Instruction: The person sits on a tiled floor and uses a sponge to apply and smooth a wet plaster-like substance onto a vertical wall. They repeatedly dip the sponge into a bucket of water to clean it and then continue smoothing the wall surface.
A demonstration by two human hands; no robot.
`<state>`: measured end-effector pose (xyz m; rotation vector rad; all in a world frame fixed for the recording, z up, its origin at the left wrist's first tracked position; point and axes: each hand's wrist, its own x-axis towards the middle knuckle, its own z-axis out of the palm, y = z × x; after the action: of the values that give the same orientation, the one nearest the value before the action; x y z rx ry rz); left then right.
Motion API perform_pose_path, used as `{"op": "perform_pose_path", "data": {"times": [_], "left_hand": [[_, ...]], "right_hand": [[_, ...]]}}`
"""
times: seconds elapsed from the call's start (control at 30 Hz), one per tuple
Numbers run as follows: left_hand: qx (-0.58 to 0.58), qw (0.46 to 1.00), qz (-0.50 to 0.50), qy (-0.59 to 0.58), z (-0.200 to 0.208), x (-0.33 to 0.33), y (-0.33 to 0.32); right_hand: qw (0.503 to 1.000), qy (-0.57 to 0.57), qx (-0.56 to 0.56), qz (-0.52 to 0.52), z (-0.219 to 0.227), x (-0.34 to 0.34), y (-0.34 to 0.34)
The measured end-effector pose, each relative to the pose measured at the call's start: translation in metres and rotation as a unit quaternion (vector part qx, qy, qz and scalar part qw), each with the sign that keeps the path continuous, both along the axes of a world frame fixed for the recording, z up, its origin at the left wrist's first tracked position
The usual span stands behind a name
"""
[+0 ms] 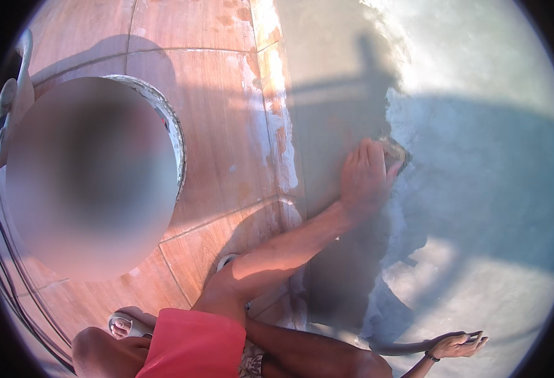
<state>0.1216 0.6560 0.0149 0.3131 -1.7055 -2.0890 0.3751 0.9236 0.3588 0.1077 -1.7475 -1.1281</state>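
My left hand reaches out to the right, its fingers closed round a small tan piece with a dark edge. That piece rests against the grey plastered surface, where a darker, wet-looking patch meets a paler area. What kind of tool it is cannot be made out. Low on the right, my right hand has its palm turned up and its fingers stretched out, holding nothing. A dark band circles that wrist. A red sleeve covers my upper left arm.
Reddish-brown tiles with white smears border the grey surface. At left stands a round container with a pale rim, mostly hidden by a blur. Beyond it are a pale curved object and dark cables. My sandalled foot is on the tiles.
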Motion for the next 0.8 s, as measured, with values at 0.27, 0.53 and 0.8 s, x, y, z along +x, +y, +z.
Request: {"op": "perform_pose_path", "data": {"times": [0.27,0.53,0.8], "left_hand": [[0.049,0.991,0.038,-0.116,-0.028,-0.034,-0.025],[-0.007,1.0,0.006,0.0,-0.033,0.027,0.016],[-0.044,0.99,0.002,0.131,0.042,0.061,0.037]], "right_hand": [[0.999,-0.003,-0.029,0.023,-0.009,-0.008,-0.005],[0.999,0.021,-0.012,-0.025,-0.01,-0.008,-0.011],[0.999,0.001,-0.039,0.018,-0.019,-0.013,-0.019]]}}
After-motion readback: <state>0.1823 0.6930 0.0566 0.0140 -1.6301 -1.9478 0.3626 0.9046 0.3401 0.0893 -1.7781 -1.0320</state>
